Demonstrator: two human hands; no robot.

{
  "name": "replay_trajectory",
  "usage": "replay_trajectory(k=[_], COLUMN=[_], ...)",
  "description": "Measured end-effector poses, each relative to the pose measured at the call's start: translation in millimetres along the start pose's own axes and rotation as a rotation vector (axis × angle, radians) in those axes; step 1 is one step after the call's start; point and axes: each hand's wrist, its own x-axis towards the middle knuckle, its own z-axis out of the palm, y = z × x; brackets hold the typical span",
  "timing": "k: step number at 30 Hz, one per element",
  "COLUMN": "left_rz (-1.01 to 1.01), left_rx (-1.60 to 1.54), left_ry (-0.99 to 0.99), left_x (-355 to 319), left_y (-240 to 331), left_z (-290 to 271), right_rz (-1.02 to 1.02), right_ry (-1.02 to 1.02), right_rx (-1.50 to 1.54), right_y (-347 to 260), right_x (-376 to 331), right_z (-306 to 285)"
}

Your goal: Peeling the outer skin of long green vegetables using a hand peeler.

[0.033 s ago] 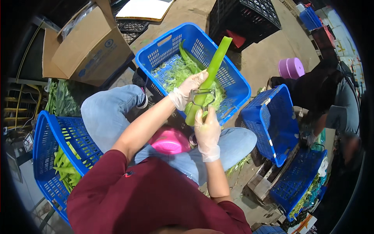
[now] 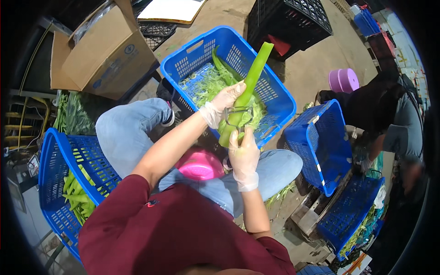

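Observation:
My gloved left hand [image 2: 229, 97] is wrapped around a long green celtuce stem [image 2: 257, 68], held at a slant over a blue plastic crate [image 2: 176, 57]. Just below that grip, the metal frame of a peeler [image 2: 250, 110] lies across the stem. My right hand [image 2: 244, 158], also gloved, is closed on the peeler near the stem's lower end; its handle is mostly hidden by the fingers. Pale green peelings [image 2: 201, 89] and a longer green stem [image 2: 222, 68] lie inside the crate.
At my left stands a blue crate [image 2: 59, 142] of green stems [image 2: 75, 195]. A cardboard box [image 2: 107, 62] is at far left, a black crate [image 2: 286, 27] beyond. Rightward are a tilted blue crate [image 2: 306, 133], a lilac stool-like object [image 2: 343, 80] and another person [image 2: 403, 119].

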Motion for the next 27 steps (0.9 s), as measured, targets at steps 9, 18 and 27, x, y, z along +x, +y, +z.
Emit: replay_trajectory(k=[9, 18, 27], left_rz=[-0.067, -0.031, 0.51], left_rx=[-0.093, 0.49, 0.784], left_ry=[0.559, 0.451, 1.066], left_x=[33, -13, -328], left_y=[62, 201, 298], left_z=[-55, -3, -16], right_rz=[0.423, 0.858, 0.801], right_ry=[-0.128, -0.374, -0.528], right_rx=[0.474, 0.631, 0.68], right_y=[73, 159, 241], right_x=[-13, 96, 137], right_z=[6, 94, 152])
